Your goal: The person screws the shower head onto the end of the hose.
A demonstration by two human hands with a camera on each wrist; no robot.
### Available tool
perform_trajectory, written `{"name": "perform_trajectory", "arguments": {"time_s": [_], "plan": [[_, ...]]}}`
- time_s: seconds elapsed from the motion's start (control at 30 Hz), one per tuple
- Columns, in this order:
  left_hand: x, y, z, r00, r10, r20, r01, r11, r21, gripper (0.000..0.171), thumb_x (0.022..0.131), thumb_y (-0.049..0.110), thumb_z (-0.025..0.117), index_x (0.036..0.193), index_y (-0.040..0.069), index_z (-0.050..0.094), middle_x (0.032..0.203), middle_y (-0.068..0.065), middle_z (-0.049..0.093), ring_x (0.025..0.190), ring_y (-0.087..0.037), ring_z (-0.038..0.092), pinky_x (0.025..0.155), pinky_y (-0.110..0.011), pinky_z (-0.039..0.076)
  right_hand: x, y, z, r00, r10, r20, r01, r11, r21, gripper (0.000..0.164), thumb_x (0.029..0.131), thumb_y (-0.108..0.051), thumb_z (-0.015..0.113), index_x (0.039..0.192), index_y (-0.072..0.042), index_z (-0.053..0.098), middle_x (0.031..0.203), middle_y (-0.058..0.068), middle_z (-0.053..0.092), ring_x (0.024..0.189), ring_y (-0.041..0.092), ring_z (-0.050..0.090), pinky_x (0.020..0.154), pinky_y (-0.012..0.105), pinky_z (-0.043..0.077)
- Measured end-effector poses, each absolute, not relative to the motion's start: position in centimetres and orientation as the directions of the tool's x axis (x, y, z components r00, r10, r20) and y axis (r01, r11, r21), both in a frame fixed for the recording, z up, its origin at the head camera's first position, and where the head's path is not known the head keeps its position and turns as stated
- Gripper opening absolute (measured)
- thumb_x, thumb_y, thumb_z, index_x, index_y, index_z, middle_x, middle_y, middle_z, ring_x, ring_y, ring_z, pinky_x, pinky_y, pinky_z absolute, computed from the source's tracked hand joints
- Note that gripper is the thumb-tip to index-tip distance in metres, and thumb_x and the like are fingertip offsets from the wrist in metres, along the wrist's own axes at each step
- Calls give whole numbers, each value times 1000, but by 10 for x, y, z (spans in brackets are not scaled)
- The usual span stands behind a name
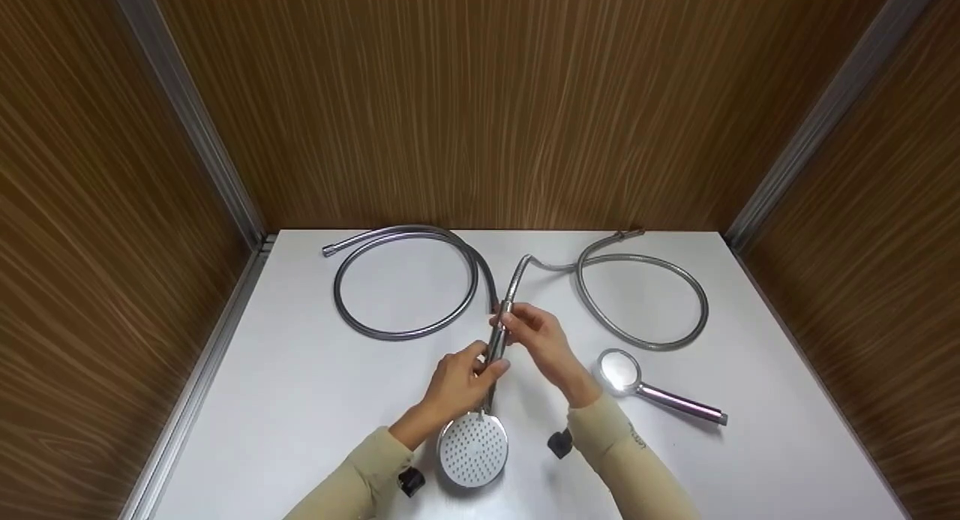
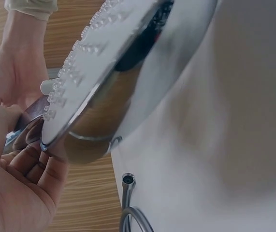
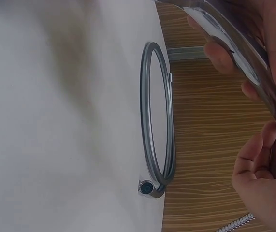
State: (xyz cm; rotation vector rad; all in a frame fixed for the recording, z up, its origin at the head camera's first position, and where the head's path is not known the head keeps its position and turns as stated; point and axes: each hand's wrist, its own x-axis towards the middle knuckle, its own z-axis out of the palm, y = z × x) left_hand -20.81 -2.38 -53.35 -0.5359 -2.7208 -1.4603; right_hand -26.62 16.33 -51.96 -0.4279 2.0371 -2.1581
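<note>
A large round shower head point(image 1: 473, 450) with a chrome handle hangs face up over the table, tilted. My left hand point(image 1: 459, 381) grips its handle, thumb on top. At the handle's far end my right hand point(image 1: 544, 344) pinches the metal end fitting of a silver shower hose point(image 1: 516, 278). The fitting meets the handle in line; whether it is threaded on is hidden by the fingers. In the left wrist view the nozzle face point(image 2: 87, 60) stands close to the camera. The right wrist view shows the chrome handle point(image 3: 246, 67) between the fingers.
A darker grey hose point(image 1: 405, 334) lies coiled at left, one end running behind my hands. The silver hose's loop point(image 1: 705, 302) rests at right. Below it lies a smaller hand shower point(image 1: 679, 404). Wood-grain panels point(image 1: 480, 107) wall in the white table point(image 1: 277, 407) on three sides.
</note>
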Motion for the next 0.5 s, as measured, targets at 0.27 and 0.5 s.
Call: {"name": "perform_trajectory", "arguments": {"time_s": [0.27,0.5], "plan": [[-208,-23,-532,-939,291,185,315,500,807,26,106,41,63,104,15,64,62,7,62,54,-2,45,51,-20,33,-267,163,-520,-948,-304,95,-61,-121,-991,30,106,-10,61,130,7,64,108,2,78,95,14,71,83,29,57],[-207,-22,-533,-939,290,184,312,498,809,29,106,45,62,104,16,63,62,8,62,54,-2,46,51,-20,34,-268,164,-520,-933,-346,94,-41,-159,-986,37,105,-10,59,137,10,60,114,5,78,102,15,71,84,28,56]]}}
